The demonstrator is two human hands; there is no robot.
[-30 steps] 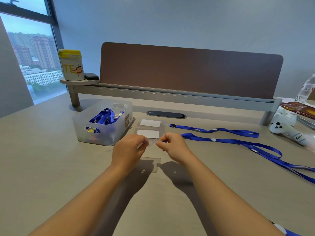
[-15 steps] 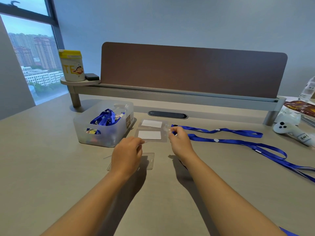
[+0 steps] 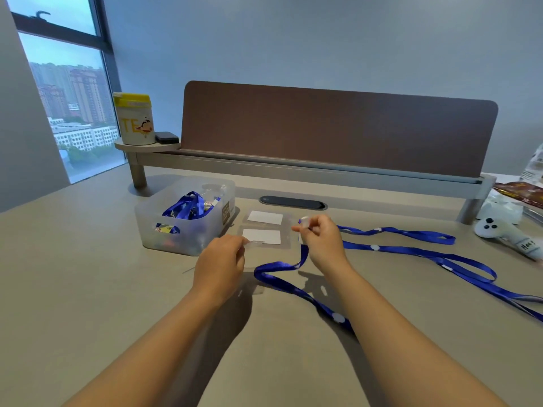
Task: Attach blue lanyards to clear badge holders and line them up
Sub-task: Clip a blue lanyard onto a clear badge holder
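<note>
The right hand, which half a second ago reached toward 1 o'clock by the lanyards lying on the desk, now pinches the clip end of a blue lanyard raised off the desk; its strap trails toward 5 o'clock under the right forearm. The left hand now pinches a clear badge holder lifted off the desk.

Yellow-lidded canister and small black case on round shelf, far left. Brown divider panel across table. Dark oval cable port below. White plush toy and crumpled plastic bag, far right.
</note>
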